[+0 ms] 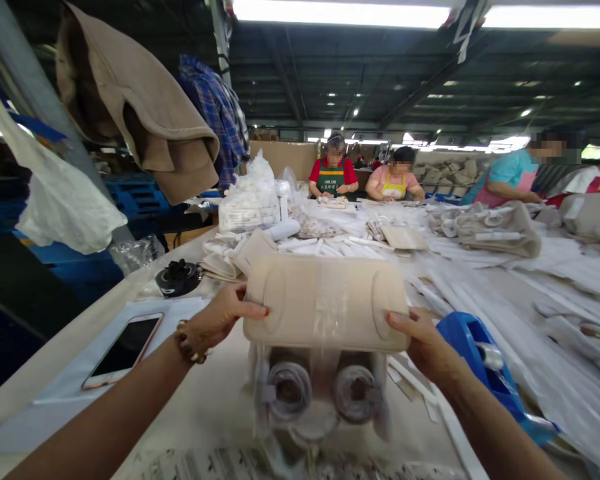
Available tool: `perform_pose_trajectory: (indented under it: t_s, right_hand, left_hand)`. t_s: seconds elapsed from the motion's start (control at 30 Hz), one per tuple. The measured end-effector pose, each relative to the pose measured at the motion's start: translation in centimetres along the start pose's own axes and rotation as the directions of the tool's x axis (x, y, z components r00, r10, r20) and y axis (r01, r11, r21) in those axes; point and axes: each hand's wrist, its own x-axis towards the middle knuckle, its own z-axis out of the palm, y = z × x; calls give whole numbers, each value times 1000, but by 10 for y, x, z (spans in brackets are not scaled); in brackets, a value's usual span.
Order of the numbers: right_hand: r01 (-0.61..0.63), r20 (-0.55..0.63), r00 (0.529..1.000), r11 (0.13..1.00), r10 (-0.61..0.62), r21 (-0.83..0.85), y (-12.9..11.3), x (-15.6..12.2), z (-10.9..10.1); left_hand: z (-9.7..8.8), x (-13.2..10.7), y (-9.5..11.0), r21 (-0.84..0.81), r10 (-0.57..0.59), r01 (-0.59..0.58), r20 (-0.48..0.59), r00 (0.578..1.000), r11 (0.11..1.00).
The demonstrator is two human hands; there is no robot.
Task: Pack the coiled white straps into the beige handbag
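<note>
Partly hidden, cropped and blurred.
Behind the beige panel (295, 303), some fingers of the left hand (224, 311) and right hand (424, 335) are hidden; the wrapped coils (305, 393) below blur; the blurred printed sheet (205, 465) runs off the bottom edge; the green apron (325, 189) has lower lettering too small to read.

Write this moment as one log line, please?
left hand: holds beige piece, left end | right hand: holds its right end | phone: on papers | blue dispenser: right of piece

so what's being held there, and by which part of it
A beige panel, by its two ends: the left hand pinches the left end, the right hand the right end.
</note>
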Motion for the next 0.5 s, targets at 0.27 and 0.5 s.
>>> perform_pose_trajectory:
  t_s: [0.27, 0.5]
  right_hand:
    - [618, 182, 684, 430, -706, -658, 27, -44, -32]
    - [685, 271, 563, 258, -781, -681, 158, -75, -21]
  left_hand:
    - [-41, -41, -33, 689, 772, -694, 319, 550, 209]
    - [-65, -50, -198, 765, 729, -554, 167, 664, 329]
